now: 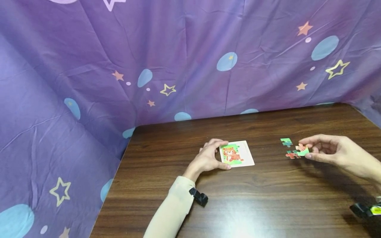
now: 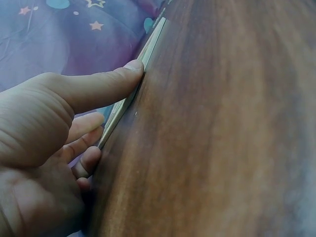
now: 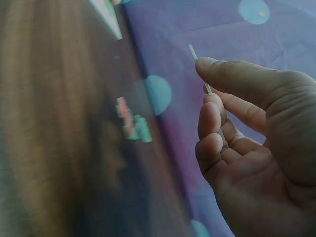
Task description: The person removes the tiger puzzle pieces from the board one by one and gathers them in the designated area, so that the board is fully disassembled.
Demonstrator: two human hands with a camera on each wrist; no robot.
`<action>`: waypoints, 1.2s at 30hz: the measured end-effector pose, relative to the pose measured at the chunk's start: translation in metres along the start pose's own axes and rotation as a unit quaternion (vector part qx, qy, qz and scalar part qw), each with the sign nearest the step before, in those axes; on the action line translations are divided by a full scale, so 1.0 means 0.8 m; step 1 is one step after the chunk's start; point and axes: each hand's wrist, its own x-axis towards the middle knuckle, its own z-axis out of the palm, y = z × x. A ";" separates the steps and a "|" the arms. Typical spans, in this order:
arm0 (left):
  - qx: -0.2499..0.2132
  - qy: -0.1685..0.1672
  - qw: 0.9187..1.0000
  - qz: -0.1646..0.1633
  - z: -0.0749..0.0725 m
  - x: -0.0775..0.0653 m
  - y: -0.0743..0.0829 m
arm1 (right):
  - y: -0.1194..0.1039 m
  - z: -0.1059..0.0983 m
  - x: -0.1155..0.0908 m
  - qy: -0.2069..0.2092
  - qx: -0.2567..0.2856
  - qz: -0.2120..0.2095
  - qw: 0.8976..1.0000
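Note:
My left hand (image 1: 209, 156) grips a small white puzzle board (image 1: 247, 158) at its left end, thumb on the near edge and fingers at the far edge. A tiger picture (image 1: 231, 154) made of joined pieces fills the board's left part; the right part is bare white. In the left wrist view the board (image 2: 157, 39) shows edge-on beside the thumb. My right hand (image 1: 333, 150) pinches an orange and green puzzle piece (image 1: 303, 150) between thumb and fingers. The right wrist view shows this piece (image 3: 193, 52) edge-on, held above the table.
Two loose puzzle pieces lie left of my right hand: a green and teal one (image 1: 286, 142) and a red one (image 1: 291, 155). They rest on the brown wooden table (image 1: 253, 191). A purple cloth with stars (image 1: 190, 59) hangs behind the table and along its left side.

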 end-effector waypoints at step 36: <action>-0.018 -0.016 1.000 0.013 -0.003 -0.002 -0.002 | 0.049 0.036 -0.038 -0.013 -0.051 -0.024 0.998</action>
